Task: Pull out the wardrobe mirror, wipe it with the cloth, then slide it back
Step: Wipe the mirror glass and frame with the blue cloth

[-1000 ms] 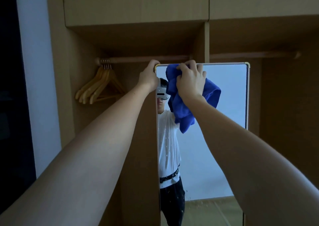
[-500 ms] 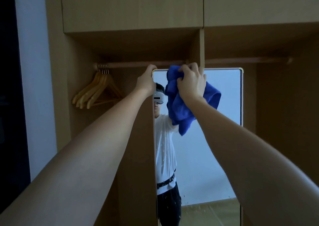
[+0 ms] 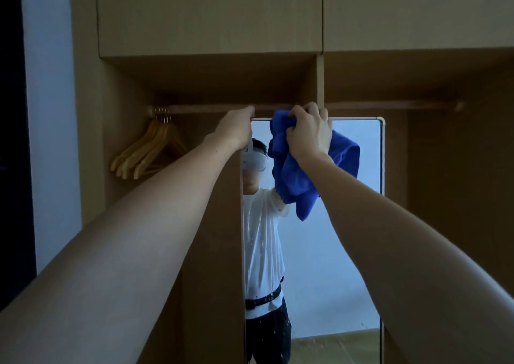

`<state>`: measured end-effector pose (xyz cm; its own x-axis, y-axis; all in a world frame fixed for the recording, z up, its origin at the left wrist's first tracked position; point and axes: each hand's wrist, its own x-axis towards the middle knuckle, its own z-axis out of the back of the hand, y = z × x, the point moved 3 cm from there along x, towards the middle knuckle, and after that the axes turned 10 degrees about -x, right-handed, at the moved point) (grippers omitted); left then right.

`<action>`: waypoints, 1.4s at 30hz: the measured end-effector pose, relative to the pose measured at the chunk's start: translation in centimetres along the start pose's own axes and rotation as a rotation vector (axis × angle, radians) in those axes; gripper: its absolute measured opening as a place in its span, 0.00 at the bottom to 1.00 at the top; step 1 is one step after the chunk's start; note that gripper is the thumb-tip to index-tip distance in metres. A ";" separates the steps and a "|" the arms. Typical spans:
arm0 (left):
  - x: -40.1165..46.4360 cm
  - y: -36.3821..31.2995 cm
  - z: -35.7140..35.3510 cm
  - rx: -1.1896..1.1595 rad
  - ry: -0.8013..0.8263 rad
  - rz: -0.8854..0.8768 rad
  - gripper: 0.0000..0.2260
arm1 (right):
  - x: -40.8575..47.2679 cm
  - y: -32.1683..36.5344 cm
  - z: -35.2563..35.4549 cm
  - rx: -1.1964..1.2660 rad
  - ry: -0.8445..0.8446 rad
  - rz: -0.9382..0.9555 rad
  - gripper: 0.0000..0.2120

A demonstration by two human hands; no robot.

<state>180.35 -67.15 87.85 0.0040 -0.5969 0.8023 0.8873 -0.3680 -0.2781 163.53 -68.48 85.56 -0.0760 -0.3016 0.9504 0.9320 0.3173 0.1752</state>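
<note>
The tall wardrobe mirror [image 3: 358, 224] stands pulled out in front of the open wardrobe, framed by a thin pale edge. Water spots dot its lower left part. My left hand [image 3: 236, 130] grips the mirror's top left corner, fingers hooked over the edge. My right hand [image 3: 308, 130] holds a bunched blue cloth [image 3: 300, 180] against the top of the glass, near the upper edge. The cloth hangs down below my wrist. The mirror reflects a person in a white shirt.
A wooden rail [image 3: 200, 109] runs across the wardrobe behind the mirror's top. Several wooden hangers [image 3: 147, 152] hang at its left end. Closed upper cabinet doors [image 3: 208, 15] sit above. A vertical divider panel [image 3: 320, 79] stands right behind my right hand.
The view has tilted upward, so the mirror sits lower in frame. My right hand with the cloth has shifted slightly right along the top edge. My left hand keeps its grip on the corner.
</note>
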 end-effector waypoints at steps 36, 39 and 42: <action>0.5 -0.8 -2.4 0.173 0.004 -0.133 0.25 | -4.7 -2.2 -2.2 -0.022 0.103 -0.070 0.12; 0.5 -1.3 -2.1 0.182 0.002 -0.122 0.23 | -2.4 -2.2 -0.9 -0.035 0.116 -0.051 0.11; 0.6 -1.3 -2.1 0.186 0.007 -0.109 0.22 | -0.2 -1.9 0.0 -0.099 0.032 -0.028 0.11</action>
<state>178.24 -68.55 87.53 -0.0990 -0.5657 0.8186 0.9522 -0.2928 -0.0872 161.76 -68.97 85.02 -0.0927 -0.3386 0.9363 0.9601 0.2188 0.1742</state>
